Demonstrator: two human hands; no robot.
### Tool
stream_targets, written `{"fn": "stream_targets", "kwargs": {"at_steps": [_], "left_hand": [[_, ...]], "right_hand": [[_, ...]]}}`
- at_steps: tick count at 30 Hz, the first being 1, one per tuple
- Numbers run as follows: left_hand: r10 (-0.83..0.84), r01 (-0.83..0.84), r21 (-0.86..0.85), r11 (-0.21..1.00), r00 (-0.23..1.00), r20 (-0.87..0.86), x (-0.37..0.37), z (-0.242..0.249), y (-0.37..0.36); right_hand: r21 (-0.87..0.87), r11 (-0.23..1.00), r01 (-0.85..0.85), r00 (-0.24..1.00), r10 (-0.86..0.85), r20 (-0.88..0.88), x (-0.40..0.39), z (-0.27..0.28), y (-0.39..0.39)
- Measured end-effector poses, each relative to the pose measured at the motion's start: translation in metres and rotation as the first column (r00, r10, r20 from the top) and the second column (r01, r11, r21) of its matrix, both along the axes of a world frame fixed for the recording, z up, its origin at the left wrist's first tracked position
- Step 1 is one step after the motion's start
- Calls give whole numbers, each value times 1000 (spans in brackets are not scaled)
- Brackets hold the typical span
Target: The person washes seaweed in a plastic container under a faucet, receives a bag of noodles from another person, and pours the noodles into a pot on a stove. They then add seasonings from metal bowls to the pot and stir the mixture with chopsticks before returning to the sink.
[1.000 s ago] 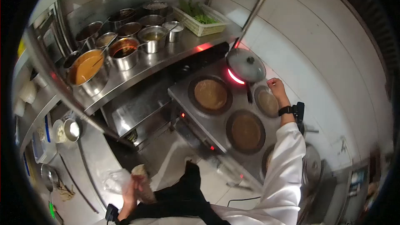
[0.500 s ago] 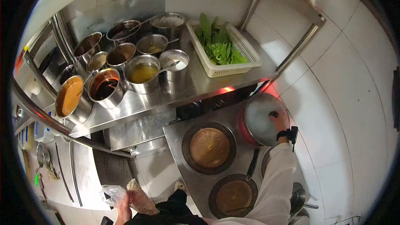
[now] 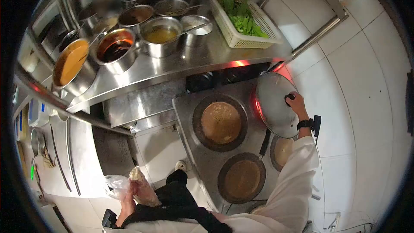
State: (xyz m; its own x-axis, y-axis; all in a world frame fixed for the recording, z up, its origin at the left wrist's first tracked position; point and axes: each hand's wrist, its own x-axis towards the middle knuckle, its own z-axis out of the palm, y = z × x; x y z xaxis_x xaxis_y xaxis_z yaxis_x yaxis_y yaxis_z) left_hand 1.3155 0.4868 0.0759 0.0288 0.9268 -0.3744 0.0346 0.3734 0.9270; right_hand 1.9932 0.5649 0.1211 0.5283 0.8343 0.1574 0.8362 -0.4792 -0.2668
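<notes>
My right hand grips the black knob of a round glass lid. The lid is tilted and fogged, at the back right of the cooktop. Red light glows along its left edge, and what lies beneath is hidden. My left hand, low at the left, is closed around a clear plastic bag with pale, lumpy food that I cannot identify. Three dark round pans show near the lid: a rear pan, a front pan and a partly covered right pan, each with a brownish or tan layer inside.
A steel shelf carries several metal pots of sauces, including an orange sauce and a dark red one. A cream basket of green leaves stands at its right end. Another steel counter lies at far left.
My right hand has lifted and tilted the lid by its knob, uncovering more of the right pan. My view has shifted, so the shelf appears higher. My left hand keeps its hold.
</notes>
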Motion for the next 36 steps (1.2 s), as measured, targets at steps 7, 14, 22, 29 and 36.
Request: {"fn": "stream_targets", "kwargs": {"at_steps": [7,14,22,29,36], "left_hand": [[-219,197,102,975,926,306,-113,-27,-39],[-102,128,-54,990,934,343,-230,-50,-101],[409,-108,-544,832,782,470,-271,-147,-188],[586,33,-747,664,598,548,-281,-237,-265],[333,-7,-741,671,896,293,-253,-287,-243]], "right_hand": [[-66,966,-250,929,220,-298,-209,14,1],[21,874,-485,791,449,-415,-467,-25,26],[97,928,-361,774,356,-523,-585,-161,33],[-49,998,-34,841,2,-541,-547,-352,-20],[-495,863,-102,992,128,19,-416,-624,-93]]}}
